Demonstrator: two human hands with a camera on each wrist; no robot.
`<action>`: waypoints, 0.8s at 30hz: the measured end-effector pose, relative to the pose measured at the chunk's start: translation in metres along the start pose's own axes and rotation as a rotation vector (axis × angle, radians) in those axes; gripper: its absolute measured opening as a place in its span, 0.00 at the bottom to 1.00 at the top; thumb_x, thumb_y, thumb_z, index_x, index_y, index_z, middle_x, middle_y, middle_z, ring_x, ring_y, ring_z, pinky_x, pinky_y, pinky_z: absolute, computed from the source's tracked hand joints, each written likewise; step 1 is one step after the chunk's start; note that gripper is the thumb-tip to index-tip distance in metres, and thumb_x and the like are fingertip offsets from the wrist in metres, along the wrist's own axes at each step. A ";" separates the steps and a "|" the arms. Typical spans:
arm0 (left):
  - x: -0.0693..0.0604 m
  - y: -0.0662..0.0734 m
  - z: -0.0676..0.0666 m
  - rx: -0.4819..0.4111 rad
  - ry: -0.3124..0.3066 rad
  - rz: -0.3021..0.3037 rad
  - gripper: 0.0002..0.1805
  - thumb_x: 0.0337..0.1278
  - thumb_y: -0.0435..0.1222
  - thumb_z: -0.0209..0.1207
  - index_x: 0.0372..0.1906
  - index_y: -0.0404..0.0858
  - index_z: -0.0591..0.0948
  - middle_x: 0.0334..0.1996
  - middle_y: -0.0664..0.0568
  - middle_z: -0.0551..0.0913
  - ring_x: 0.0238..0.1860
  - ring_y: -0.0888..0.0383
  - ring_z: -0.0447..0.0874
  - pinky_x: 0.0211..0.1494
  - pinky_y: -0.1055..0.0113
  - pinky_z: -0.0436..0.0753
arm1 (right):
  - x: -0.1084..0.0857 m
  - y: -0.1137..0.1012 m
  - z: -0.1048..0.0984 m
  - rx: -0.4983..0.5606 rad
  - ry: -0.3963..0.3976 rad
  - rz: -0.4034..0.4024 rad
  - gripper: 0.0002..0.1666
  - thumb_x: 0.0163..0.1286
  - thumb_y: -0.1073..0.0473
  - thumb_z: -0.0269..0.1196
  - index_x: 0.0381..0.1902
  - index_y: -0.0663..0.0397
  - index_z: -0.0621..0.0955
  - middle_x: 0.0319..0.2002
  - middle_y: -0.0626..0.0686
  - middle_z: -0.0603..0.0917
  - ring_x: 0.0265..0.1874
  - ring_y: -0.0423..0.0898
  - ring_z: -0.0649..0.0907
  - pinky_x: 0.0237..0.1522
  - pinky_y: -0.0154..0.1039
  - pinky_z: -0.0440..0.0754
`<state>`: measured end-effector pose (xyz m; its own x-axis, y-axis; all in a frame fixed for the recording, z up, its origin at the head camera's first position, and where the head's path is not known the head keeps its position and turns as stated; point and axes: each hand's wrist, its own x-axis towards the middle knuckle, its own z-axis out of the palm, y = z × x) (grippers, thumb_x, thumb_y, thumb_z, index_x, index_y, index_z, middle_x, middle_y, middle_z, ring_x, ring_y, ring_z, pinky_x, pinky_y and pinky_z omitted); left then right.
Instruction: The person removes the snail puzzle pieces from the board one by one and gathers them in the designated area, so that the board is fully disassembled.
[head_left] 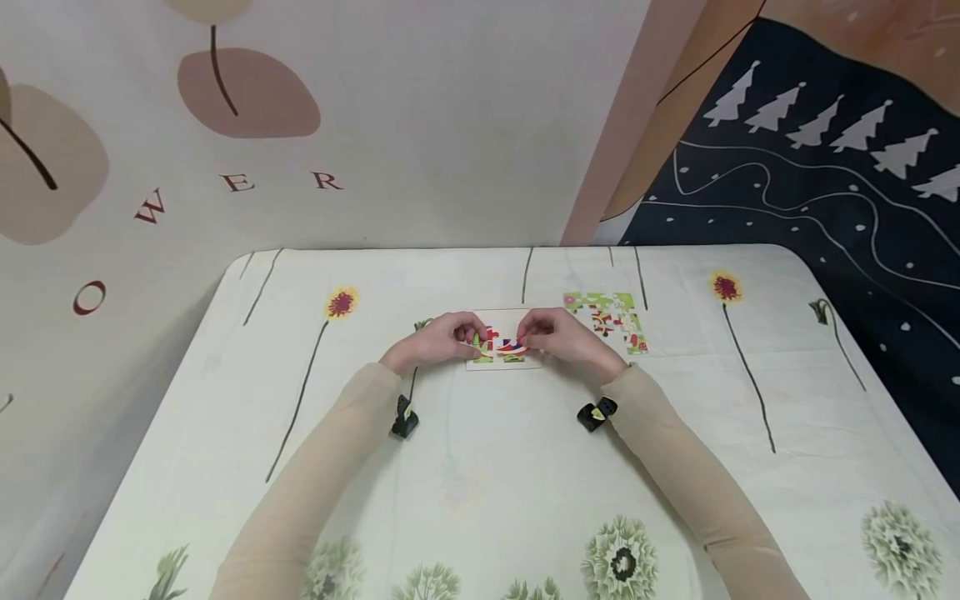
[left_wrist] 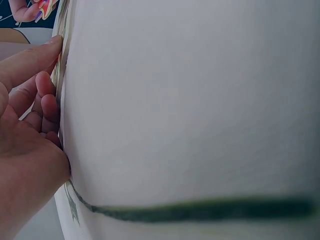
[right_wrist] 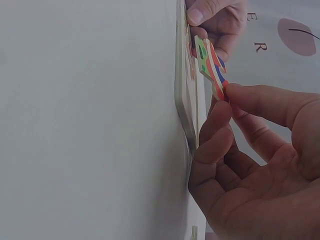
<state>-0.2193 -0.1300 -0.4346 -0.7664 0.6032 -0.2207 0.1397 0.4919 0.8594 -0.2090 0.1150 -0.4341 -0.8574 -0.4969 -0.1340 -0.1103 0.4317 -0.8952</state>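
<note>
My right hand (head_left: 558, 335) pinches a multicoloured jigsaw puzzle piece (right_wrist: 214, 67) between thumb and fingertips. In the right wrist view that piece is tilted up over the edge of a thin white puzzle board (head_left: 504, 317). Several green, red and white pieces lie on the board. At its left side my left hand (head_left: 442, 340) rests with its thumb and fingertips touching the pieces there. The left wrist view shows the left thumb (left_wrist: 35, 61) reaching to the board's edge, the other fingers bent beneath. What lies under the left fingertips is mostly hidden.
A partly filled puzzle (head_left: 615, 302) with a green border lies just behind my right hand. The white tablecloth (head_left: 465, 483) is printed with flowers and stems. A printed fabric backdrop (head_left: 450, 167) rises behind the table. Small black cameras (head_left: 405, 418) sit at both wrists.
</note>
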 end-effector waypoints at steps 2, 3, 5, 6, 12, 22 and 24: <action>-0.006 0.011 -0.001 -0.006 -0.004 0.000 0.13 0.56 0.23 0.60 0.47 0.24 0.76 0.31 0.43 0.69 0.35 0.51 0.65 0.41 0.64 0.64 | 0.000 0.001 0.000 -0.002 0.006 0.002 0.04 0.66 0.69 0.59 0.39 0.62 0.81 0.33 0.54 0.80 0.31 0.47 0.75 0.33 0.38 0.71; -0.008 0.015 -0.001 -0.008 -0.005 0.003 0.13 0.56 0.23 0.60 0.47 0.24 0.76 0.31 0.43 0.69 0.35 0.51 0.65 0.41 0.64 0.64 | 0.000 0.002 -0.001 -0.002 0.007 0.004 0.04 0.66 0.69 0.59 0.38 0.62 0.81 0.33 0.54 0.80 0.32 0.47 0.76 0.34 0.38 0.71; -0.008 0.014 -0.002 -0.005 -0.001 0.004 0.13 0.56 0.24 0.60 0.47 0.26 0.77 0.31 0.44 0.70 0.35 0.52 0.65 0.41 0.64 0.64 | -0.001 0.002 -0.002 -0.003 0.011 0.002 0.04 0.66 0.69 0.59 0.38 0.62 0.81 0.33 0.54 0.80 0.32 0.47 0.76 0.33 0.38 0.72; -0.006 0.010 -0.001 0.000 0.002 0.002 0.12 0.56 0.25 0.61 0.46 0.28 0.77 0.31 0.45 0.70 0.35 0.52 0.66 0.41 0.64 0.64 | -0.001 0.003 -0.002 -0.004 0.014 0.001 0.04 0.66 0.69 0.60 0.38 0.62 0.81 0.33 0.54 0.81 0.32 0.47 0.76 0.33 0.38 0.72; 0.003 -0.009 0.000 0.011 0.013 -0.024 0.12 0.56 0.27 0.63 0.46 0.35 0.79 0.31 0.50 0.70 0.36 0.55 0.66 0.42 0.64 0.65 | -0.004 0.004 -0.006 -0.006 0.030 0.019 0.04 0.67 0.68 0.60 0.38 0.61 0.81 0.32 0.53 0.81 0.31 0.47 0.76 0.32 0.37 0.72; 0.003 -0.008 0.000 0.029 0.018 -0.008 0.13 0.55 0.27 0.64 0.46 0.34 0.79 0.32 0.50 0.73 0.36 0.54 0.67 0.42 0.64 0.66 | -0.011 0.005 -0.015 -0.014 0.044 0.026 0.04 0.68 0.68 0.60 0.39 0.62 0.81 0.34 0.57 0.81 0.32 0.50 0.76 0.33 0.39 0.71; 0.003 -0.008 0.000 0.027 0.019 -0.014 0.13 0.55 0.28 0.64 0.46 0.34 0.79 0.32 0.50 0.73 0.36 0.54 0.67 0.42 0.64 0.66 | -0.011 0.005 -0.016 -0.023 0.047 0.029 0.04 0.68 0.68 0.60 0.39 0.63 0.81 0.34 0.56 0.81 0.33 0.50 0.76 0.34 0.39 0.70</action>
<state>-0.2224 -0.1321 -0.4421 -0.7804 0.5839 -0.2238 0.1449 0.5171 0.8436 -0.2081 0.1342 -0.4302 -0.8832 -0.4480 -0.1387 -0.0963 0.4627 -0.8813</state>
